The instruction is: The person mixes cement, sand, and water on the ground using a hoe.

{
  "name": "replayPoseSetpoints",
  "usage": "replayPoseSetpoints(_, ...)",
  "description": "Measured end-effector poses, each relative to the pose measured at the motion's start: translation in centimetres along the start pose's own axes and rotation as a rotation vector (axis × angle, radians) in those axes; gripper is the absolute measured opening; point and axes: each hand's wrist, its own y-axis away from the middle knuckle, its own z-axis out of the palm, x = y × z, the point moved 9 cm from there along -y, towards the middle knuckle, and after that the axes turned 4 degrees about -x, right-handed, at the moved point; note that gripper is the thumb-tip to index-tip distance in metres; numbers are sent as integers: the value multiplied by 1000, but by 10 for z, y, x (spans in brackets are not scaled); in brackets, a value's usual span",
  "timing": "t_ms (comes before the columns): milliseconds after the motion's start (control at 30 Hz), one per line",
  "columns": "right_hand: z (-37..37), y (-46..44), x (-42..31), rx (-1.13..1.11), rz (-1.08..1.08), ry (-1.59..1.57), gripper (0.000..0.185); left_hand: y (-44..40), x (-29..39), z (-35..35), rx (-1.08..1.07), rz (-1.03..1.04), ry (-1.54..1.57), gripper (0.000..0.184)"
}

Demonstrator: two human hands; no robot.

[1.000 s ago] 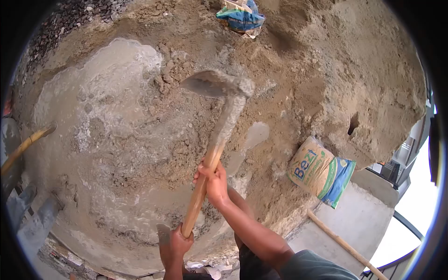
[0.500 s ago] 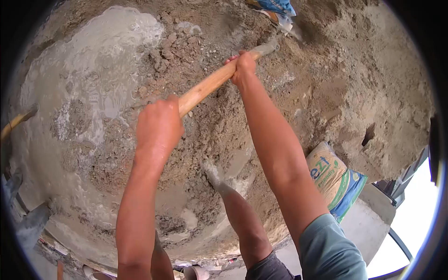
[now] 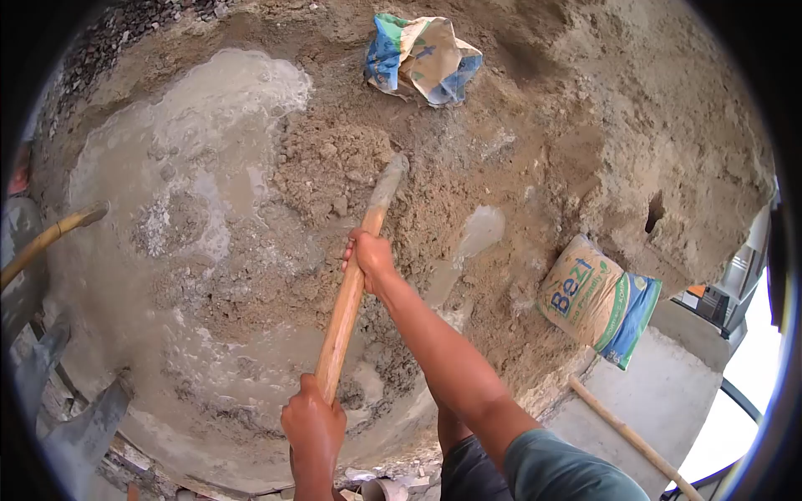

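Both my hands grip the long wooden handle of a hoe [image 3: 341, 334]. My right hand [image 3: 371, 259] is wrapped round its upper part, while my left hand [image 3: 313, 426] closes round the end nearest me. The handle's far end is coated in grey mud and rests at a mound of damp sand mix [image 3: 338, 163]; the blade is hidden there. Left of the handle spreads a pool of wet grey cement mix [image 3: 209, 100]. A crumpled, torn cement bag [image 3: 430, 63] lies just beyond the hoe.
A filled bag marked Bezt [image 3: 585, 292] lies at right against a sand heap [image 3: 677, 108]. Below it a wooden pole [image 3: 626, 430] crosses a concrete slab [image 3: 660, 384]. Another tool's handle [image 3: 54, 238] enters from the left, above a co-worker's mud-grey boots [image 3: 92, 426]. Gravel [image 3: 109, 50] lies top left.
The hoe has swung left and down, its far end now at the sand mound. Both hands moved lower in view, still gripping. The view shifted, bringing the whole torn bag into sight.
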Motion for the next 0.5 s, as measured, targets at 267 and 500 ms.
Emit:
replayPoseSetpoints(267, 21, 173, 197, -150, 139, 342, 29, 175, -176, -10, -140, -352, -141, 18)
replayPoseSetpoints(500, 48, 53, -77, -6, -514, 1066, 66, 136, -150, -53, -58, -391, -165, 13)
